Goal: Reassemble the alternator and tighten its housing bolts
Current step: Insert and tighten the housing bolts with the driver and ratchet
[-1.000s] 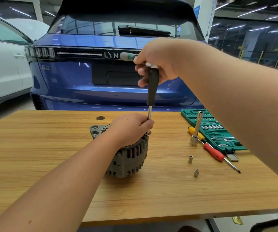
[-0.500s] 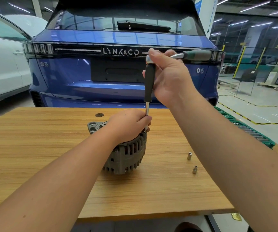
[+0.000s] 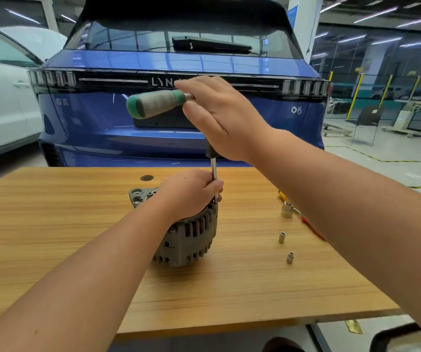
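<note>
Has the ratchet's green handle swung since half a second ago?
Yes. The green handle now points left of the right hand, across the blue car's badge; earlier it pointed right toward the taillight.

left hand (image 3: 190,191) curled low, right hand (image 3: 219,115) raised — gripping

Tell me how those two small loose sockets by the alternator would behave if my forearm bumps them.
Both small sockets stand on end, narrow and tall, so they would probably tip. Being round metal on the smooth table, they would likely roll.
</note>
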